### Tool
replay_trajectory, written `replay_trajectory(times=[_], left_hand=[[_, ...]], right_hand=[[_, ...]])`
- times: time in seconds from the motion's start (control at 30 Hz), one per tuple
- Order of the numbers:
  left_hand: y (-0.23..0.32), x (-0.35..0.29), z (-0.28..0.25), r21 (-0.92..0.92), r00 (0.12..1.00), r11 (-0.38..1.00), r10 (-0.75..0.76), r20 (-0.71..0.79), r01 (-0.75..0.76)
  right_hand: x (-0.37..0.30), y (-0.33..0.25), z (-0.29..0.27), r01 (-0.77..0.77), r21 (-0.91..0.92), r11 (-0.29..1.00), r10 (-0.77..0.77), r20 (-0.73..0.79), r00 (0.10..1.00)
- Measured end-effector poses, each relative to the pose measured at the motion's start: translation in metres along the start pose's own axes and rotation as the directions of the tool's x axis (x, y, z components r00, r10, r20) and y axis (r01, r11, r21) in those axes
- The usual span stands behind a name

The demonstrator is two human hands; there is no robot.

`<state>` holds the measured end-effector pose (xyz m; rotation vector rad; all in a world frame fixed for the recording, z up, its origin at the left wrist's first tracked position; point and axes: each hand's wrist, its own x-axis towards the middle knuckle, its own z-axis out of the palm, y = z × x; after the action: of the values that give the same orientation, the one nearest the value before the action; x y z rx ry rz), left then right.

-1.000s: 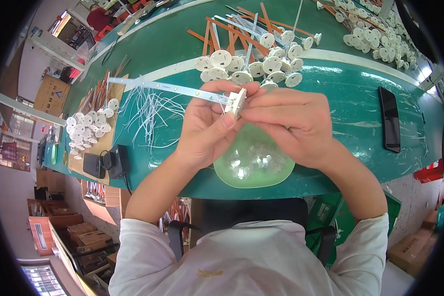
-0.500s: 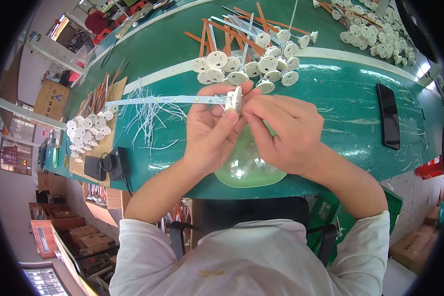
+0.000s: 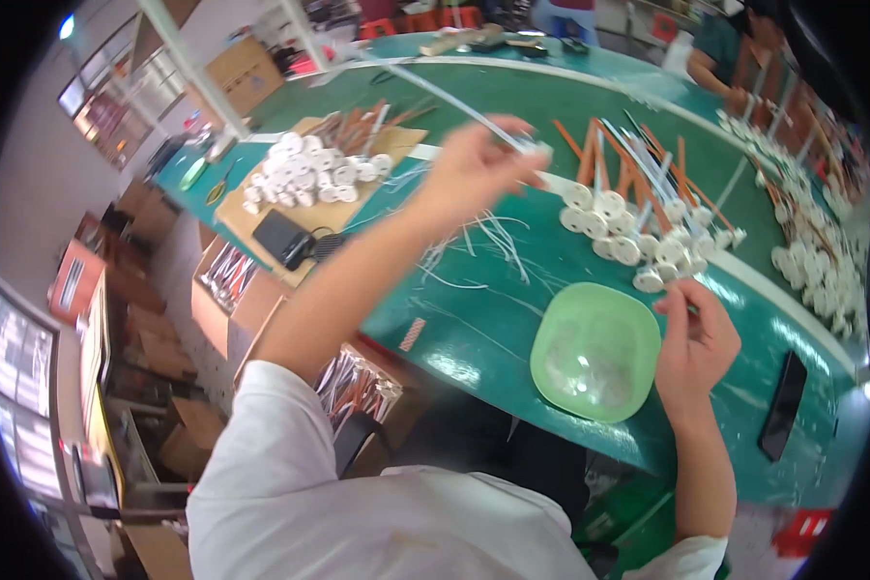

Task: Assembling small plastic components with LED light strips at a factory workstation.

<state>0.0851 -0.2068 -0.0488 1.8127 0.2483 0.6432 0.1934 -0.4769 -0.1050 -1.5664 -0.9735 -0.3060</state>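
Observation:
My left hand (image 3: 478, 174) is raised over the far middle of the table, its fingers closed round the white end of an LED light strip (image 3: 445, 94). The strip points away to the upper left; motion blurs its white end piece. Beside the right rim of a light-green plastic bowl (image 3: 599, 302), my right hand (image 3: 698, 333) is closed with thumb and fingertips pinched. Whatever that pinch holds, if anything, is too small to make out. Just beyond it lies a pile of strips with white round end caps (image 3: 609, 204).
Cut white wires (image 3: 474, 253) lie on the green table. More capped strips (image 3: 304, 166) rest on cardboard at left, near a black power adapter (image 3: 282, 239). A black phone (image 3: 783, 406) lies at right. Across the table, a co-worker (image 3: 735, 63) sits behind another pile (image 3: 812, 246).
My hands have parted. The left has carried the LED light strip forward and left; the right has moved away from it to the bowl's right side. The view has turned left.

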Motion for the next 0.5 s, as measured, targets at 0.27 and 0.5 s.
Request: replay_trajectory(times=[0.27, 0.5], left_hand=[[0.018, 0.026, -0.292, 0.794, 0.885, 0.443, 0.005, -0.466, 0.416], [-0.01, 0.026, -0.33, 0.906, 0.88, -0.184, -0.226, -0.417, 0.382]], right_hand=[[-0.004, -0.001, 0.014, 0.118, -0.065, 0.991, -0.097, 0.262, 0.96], [0.0, 0.0, 0.015, 0.011, -0.123, 0.992, 0.026, 0.29, 0.957]])
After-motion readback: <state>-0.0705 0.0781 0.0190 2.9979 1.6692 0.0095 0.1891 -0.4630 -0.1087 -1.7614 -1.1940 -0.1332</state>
